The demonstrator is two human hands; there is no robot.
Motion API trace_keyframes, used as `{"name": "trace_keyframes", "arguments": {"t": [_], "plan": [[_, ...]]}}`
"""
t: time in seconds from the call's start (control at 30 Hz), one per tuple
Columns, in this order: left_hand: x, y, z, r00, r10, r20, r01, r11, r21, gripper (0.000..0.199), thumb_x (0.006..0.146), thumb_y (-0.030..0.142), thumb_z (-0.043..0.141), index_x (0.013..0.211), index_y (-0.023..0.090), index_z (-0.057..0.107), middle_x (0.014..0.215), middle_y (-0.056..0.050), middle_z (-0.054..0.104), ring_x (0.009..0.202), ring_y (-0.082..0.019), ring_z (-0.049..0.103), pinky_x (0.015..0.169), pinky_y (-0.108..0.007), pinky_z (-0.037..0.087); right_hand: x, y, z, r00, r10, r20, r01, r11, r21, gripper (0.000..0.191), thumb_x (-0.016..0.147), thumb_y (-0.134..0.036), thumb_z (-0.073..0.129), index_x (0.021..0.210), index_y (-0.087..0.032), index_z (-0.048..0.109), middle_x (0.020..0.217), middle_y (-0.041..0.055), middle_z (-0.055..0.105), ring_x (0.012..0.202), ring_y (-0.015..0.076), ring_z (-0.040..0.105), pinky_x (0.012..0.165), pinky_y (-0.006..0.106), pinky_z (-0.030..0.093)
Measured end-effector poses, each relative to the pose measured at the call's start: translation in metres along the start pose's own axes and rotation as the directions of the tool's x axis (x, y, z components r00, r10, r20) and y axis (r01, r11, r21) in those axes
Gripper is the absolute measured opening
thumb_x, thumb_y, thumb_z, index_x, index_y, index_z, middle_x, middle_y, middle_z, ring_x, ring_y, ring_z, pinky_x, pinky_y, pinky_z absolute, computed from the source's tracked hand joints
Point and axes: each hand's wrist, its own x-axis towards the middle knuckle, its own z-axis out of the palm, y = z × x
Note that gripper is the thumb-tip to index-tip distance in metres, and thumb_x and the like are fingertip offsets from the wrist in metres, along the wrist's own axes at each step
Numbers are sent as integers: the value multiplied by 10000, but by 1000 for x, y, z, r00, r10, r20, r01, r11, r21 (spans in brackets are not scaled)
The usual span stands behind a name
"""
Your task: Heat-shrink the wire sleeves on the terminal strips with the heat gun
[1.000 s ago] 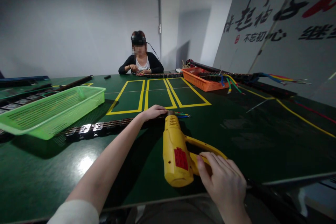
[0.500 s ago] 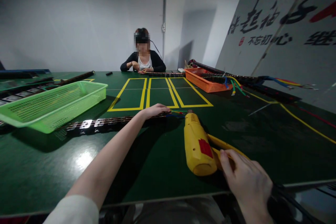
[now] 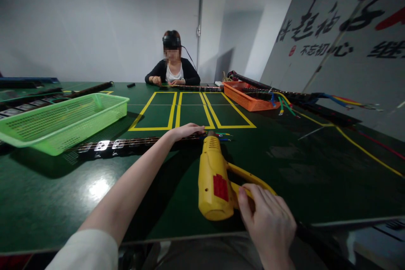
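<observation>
My right hand (image 3: 268, 215) is wrapped round the handle of a yellow heat gun (image 3: 213, 181) with a red patch on its side. The gun's nozzle points away from me, at thin coloured wires (image 3: 223, 136) by the end of a dark wire harness (image 3: 126, 147). Over that end of the harness rests my left hand (image 3: 189, 130), its fingers closed on it from above. The fingertips and the exact grip are partly hidden. The harness runs left across the green table, its sleeve shiny with pale patches.
A light green basket (image 3: 69, 122) stands at the left, beside more dark harnesses. An orange basket (image 3: 249, 97) sits at the back right near harnesses with coloured wire ends (image 3: 286, 105). Yellow tape rectangles (image 3: 193, 109) mark the table. A person (image 3: 172, 65) sits opposite.
My right hand has moved the heat gun left, bringing its nozzle closer to my left hand and over the wires. My left hand keeps its place on the harness.
</observation>
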Motion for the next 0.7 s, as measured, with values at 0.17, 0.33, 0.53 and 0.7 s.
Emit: {"name": "trace_keyframes", "arguments": {"t": [0.17,0.33,0.53,0.7], "plan": [[-6,4,0,1000,-16,-15,16,1000,11,540,707,622,533,1017,199,661,1087,-7,642,1007,-197,571,852,-220,442,-3,-13,0,1000,-16,-8,16,998,60,254,901,-358,399,865,-180,577,761,-13,613,703,126,534,710,284,333],[-9,6,0,1000,-9,-12,9,1000,17,559,706,618,533,1052,196,656,1104,-15,637,1015,-202,571,860,-227,451,-4,-11,0,999,-29,-17,31,995,92,244,895,-355,419,870,-178,585,781,-18,624,698,117,535,708,278,336],[-11,7,-2,1000,-15,-18,16,999,52,556,705,609,536,1082,215,642,1158,-7,612,1084,-200,542,904,-212,429,-1,0,0,999,-40,-16,42,994,96,237,895,-335,421,847,-179,593,781,-18,636,694,109,547,701,263,339],[-5,1,-4,1000,-1,0,1,999,36,588,688,611,557,1089,187,631,1199,-29,587,1103,-211,532,936,-231,411,3,19,0,997,-73,-3,73,996,56,236,899,-311,414,832,-174,595,784,-19,642,706,96,565,690,244,337]]}}
